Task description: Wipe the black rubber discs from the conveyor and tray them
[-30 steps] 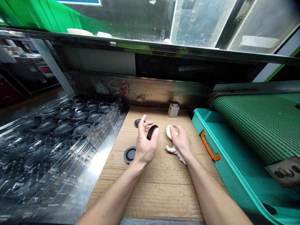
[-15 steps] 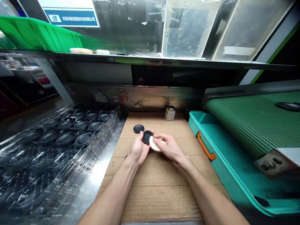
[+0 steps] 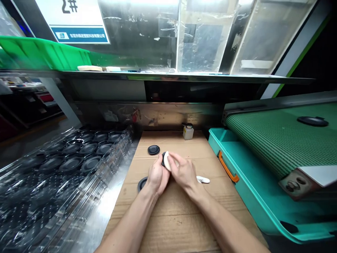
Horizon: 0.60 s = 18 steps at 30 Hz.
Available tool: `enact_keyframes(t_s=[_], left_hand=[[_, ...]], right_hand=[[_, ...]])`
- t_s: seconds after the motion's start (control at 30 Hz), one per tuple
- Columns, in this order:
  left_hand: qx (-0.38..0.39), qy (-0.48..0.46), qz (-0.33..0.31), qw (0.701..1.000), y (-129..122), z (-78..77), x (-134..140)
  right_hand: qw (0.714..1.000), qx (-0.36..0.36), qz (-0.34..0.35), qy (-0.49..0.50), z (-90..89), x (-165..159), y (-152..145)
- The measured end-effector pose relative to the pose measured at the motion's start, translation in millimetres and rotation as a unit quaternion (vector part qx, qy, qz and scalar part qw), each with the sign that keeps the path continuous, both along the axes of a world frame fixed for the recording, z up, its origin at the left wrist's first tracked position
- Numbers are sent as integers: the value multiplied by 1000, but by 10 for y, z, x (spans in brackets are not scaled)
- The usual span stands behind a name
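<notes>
Holding a black disc [image 3: 163,157] over the cardboard-covered tabletop [image 3: 179,211], the left hand [image 3: 157,174] grips it while the right hand [image 3: 182,172] presses a white pad [image 3: 166,160] against it, both hands closed.

A factory workstation; a green conveyor belt [image 3: 276,137] beside clear trays [image 3: 79,158] of identical black discs.

A second ago the left hand [image 3: 157,174] held the black disc [image 3: 163,159] up alone while the right hand [image 3: 182,172] rested on the white pad [image 3: 166,161] on the cardboard. Now both hands have closed together, the pad pressed against the disc.
</notes>
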<state>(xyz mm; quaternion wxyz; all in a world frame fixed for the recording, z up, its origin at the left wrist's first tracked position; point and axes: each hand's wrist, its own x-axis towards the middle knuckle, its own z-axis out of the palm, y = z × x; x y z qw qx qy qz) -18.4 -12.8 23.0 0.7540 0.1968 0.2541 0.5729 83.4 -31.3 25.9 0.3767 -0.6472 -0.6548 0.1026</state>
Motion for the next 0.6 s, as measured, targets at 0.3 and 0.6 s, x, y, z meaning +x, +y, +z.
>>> enact_keyframes(t_s=[0.3, 0.6], left_hand=[[34, 140, 9, 990, 198, 37, -277], [30, 636, 6, 771, 1053, 330, -752]], right_hand=[[994, -3, -105, 30, -164, 804, 419], [992, -69, -106, 2, -408, 1217, 542]])
